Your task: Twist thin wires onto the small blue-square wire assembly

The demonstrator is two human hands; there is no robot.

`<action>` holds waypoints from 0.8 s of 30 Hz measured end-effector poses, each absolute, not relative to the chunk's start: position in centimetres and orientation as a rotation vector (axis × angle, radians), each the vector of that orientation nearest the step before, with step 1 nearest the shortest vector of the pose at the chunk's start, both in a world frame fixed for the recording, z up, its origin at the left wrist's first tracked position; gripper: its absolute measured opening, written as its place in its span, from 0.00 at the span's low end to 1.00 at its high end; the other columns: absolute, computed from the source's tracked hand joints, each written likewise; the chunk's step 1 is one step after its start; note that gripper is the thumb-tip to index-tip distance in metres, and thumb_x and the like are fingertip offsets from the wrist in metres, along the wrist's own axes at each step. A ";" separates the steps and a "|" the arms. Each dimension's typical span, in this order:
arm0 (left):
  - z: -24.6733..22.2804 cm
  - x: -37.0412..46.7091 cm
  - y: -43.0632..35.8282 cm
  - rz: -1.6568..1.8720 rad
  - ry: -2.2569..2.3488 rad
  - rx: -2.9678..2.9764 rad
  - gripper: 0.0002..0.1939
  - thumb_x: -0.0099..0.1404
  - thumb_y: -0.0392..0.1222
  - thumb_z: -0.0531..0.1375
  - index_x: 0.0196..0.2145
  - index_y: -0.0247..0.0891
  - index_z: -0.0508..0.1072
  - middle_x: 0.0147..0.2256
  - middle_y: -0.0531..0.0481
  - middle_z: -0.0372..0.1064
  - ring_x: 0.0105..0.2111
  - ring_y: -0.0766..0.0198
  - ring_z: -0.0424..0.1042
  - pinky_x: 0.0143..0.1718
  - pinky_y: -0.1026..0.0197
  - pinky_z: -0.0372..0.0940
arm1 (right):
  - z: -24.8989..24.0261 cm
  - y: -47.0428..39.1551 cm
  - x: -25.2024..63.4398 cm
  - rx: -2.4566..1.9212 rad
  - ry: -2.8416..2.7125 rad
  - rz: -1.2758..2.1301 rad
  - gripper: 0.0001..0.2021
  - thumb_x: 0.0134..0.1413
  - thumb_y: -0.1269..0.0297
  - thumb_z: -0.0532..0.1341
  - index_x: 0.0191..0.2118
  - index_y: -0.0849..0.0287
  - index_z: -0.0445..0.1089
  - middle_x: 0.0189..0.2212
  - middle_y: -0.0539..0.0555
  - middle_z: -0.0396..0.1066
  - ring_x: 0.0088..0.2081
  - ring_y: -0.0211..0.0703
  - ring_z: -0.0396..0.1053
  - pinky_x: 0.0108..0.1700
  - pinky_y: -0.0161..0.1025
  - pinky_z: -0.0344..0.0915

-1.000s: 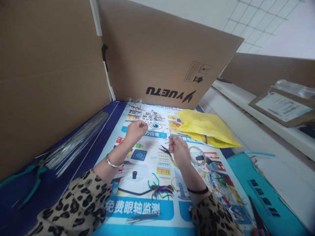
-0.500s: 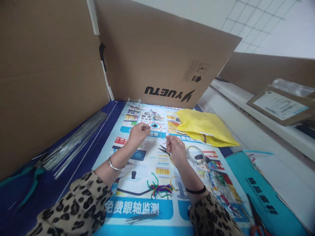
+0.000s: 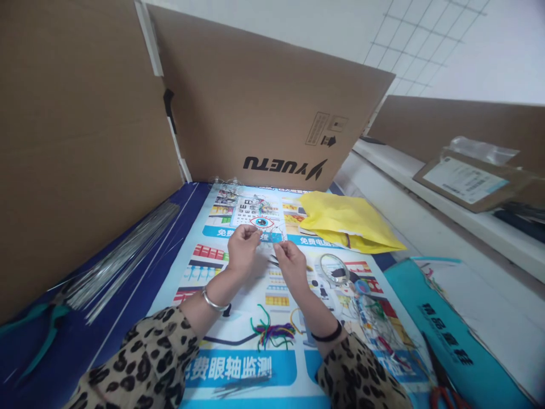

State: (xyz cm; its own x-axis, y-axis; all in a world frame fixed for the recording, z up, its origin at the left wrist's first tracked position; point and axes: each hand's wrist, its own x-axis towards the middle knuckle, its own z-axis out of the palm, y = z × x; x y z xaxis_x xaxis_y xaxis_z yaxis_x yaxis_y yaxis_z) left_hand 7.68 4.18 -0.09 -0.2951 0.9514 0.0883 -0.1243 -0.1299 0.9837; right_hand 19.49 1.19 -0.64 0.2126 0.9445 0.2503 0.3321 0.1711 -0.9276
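My left hand (image 3: 244, 250) is closed in a pinch above the printed sheet (image 3: 251, 278); whatever its fingertips hold is too fine to make out. Close beside it, my right hand (image 3: 293, 267) pinches a thin wire (image 3: 279, 230), whose fine bent strands rise from the fingertips. Behind the right hand lies a small cutting tool (image 3: 273, 260), mostly covered by it. Nearer me is a bundle of coloured cords (image 3: 276, 334), purple, green and orange. A clear round ring (image 3: 334, 269) rests to the right of the right hand.
Cardboard panels (image 3: 255, 102) stand at the left and back. Left lie straight wires (image 3: 123, 261) and teal-handled pliers (image 3: 53, 324). A yellow bag (image 3: 349, 221), tangled wires (image 3: 374, 318), a teal packet (image 3: 443, 318) and red-handled scissors (image 3: 443, 392) are on the right.
Both hands have come slightly nearer each other, and the right hand now covers more of the cutting tool. The whole view has shifted a little.
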 end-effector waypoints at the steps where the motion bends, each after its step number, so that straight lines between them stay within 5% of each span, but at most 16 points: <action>1: -0.2 7.8 4.2 1.579 1.245 1.019 0.07 0.53 0.42 0.60 0.28 0.36 0.67 0.24 0.53 0.68 0.26 0.67 0.69 0.27 0.65 0.63 | -0.5 1.3 19.3 -1.388 -1.334 0.683 0.12 0.49 0.54 0.58 0.25 0.57 0.66 0.18 0.46 0.62 0.23 0.37 0.58 0.27 0.34 0.57; 24: 2.3 7.9 1.6 1.465 0.935 0.788 0.10 0.49 0.40 0.65 0.27 0.35 0.67 0.23 0.53 0.69 0.28 0.65 0.72 0.37 0.58 0.67 | -1.0 2.8 20.4 -1.500 -1.373 0.562 0.14 0.44 0.51 0.61 0.21 0.56 0.65 0.17 0.48 0.65 0.22 0.39 0.62 0.27 0.35 0.59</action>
State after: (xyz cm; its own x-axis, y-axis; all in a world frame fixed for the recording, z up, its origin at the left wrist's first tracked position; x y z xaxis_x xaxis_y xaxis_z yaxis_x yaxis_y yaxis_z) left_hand 7.89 1.61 2.31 -0.1040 0.9938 -0.0403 -0.4547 -0.0115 0.8906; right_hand 20.36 2.76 -0.97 0.2514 0.9289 0.2718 0.4714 0.1278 -0.8726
